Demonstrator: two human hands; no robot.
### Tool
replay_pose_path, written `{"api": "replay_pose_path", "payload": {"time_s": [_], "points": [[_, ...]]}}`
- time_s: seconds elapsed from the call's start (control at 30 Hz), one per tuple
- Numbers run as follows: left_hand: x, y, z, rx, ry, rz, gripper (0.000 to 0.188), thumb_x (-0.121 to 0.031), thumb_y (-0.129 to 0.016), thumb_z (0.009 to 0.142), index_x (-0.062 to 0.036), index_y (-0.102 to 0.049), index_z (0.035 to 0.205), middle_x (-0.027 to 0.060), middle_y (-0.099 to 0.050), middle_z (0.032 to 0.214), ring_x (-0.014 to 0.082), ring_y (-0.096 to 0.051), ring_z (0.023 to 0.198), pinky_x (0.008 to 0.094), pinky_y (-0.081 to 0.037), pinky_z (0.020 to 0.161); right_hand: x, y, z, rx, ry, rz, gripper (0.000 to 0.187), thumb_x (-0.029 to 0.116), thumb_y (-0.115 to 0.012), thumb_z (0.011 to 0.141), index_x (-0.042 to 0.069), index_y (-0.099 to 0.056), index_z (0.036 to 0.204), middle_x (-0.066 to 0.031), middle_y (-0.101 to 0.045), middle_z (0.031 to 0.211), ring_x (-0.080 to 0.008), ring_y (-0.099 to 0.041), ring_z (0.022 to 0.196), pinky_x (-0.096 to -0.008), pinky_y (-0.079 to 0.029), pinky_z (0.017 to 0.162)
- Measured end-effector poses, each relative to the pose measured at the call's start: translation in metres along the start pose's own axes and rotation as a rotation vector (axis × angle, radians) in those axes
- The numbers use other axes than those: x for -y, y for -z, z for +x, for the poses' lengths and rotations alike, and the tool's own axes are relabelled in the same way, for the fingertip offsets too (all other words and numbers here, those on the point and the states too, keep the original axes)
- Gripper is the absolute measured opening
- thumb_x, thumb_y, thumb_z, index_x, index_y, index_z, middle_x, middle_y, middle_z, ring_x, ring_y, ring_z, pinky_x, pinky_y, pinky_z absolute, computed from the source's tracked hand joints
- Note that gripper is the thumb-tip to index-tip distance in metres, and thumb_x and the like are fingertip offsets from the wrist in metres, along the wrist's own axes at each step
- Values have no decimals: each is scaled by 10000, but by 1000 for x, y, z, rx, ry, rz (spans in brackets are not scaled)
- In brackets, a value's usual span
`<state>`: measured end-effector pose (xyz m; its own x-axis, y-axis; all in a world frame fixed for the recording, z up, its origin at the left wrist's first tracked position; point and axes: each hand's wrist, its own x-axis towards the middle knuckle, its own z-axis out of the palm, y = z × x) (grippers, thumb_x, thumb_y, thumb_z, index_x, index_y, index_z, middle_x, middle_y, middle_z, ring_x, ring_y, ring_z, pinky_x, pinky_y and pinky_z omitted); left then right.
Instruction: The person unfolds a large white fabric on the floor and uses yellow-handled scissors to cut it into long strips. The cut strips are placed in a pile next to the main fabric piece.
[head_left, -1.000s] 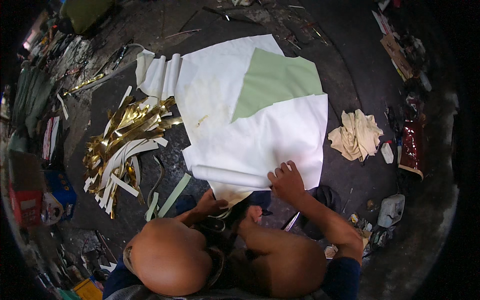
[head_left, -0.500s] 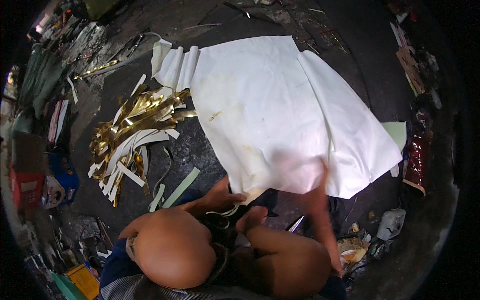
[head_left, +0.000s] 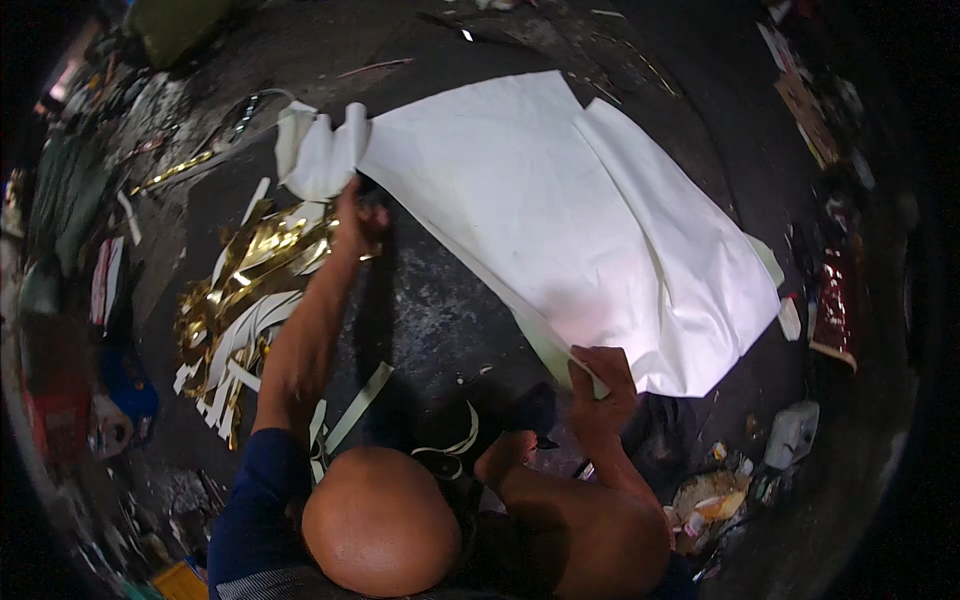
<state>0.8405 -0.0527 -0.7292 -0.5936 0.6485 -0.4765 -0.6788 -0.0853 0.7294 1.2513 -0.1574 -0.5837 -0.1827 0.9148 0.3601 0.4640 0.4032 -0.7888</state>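
Note:
A large white sheet with a pale green underside lies spread over the dark floor, creased along its right part. Its far left end is rolled into loose curls. My left hand is reached out to the edge beside those curls, fingers curled on the sheet; the exact grip is blurred. At the near edge, my right hand pinches the sheet, where a strip of the green underside shows. Gold and white cut strips lie heaped under and beside my left forearm.
Pale green offcuts and a curled strip lie close to my knees and foot. A red shiny packet and a clear plastic container lie at the right. Red and blue boxes stand at the left.
My left hand has moved from the sheet's near corner far forward to the rolled end. The near left edge has swung away, baring floor. My right hand, blurred before, now grips the near edge.

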Motion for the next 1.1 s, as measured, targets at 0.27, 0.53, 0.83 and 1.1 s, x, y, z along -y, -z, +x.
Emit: {"api": "replay_pose_path", "payload": {"time_s": [0.27,0.53,0.83,1.1], "points": [[-4,-163,70,250,-198,204,599,-194,-759,791,47,-463,1252,138,-598,1038,239,-630,895,360,-560,707,-84,59,-30,-506,-897,646,128,37,-663,866,-44,-679,963,-98,-687,920,-155,-637,773,-292,-513,704],[93,-227,68,854,-768,1796,828,-606,-687,750,33,-560,1261,277,-578,1224,399,-500,1206,459,-418,1013,-146,67,-27,-235,-319,-697,691,274,-752,812,2,-426,1357,-241,-465,1334,-378,-452,1243,-488,-366,1020],[140,-189,8,-142,-664,1292,804,-387,-845,644,75,-447,1167,266,-484,1199,413,-499,1130,481,-430,985,-155,-27,-25,524,-93,-727,930,616,-603,813,86,-272,1502,-152,-213,1574,-367,-224,1441,-567,-209,1144],[118,-176,49,-175,-349,1265,485,-166,-786,663,56,-578,1041,212,-658,999,323,-659,924,426,-510,837,-150,8,-77,199,-277,-804,697,204,-726,695,123,-490,1346,-153,-381,1455,-355,-316,1386,-521,-257,1132]]}}
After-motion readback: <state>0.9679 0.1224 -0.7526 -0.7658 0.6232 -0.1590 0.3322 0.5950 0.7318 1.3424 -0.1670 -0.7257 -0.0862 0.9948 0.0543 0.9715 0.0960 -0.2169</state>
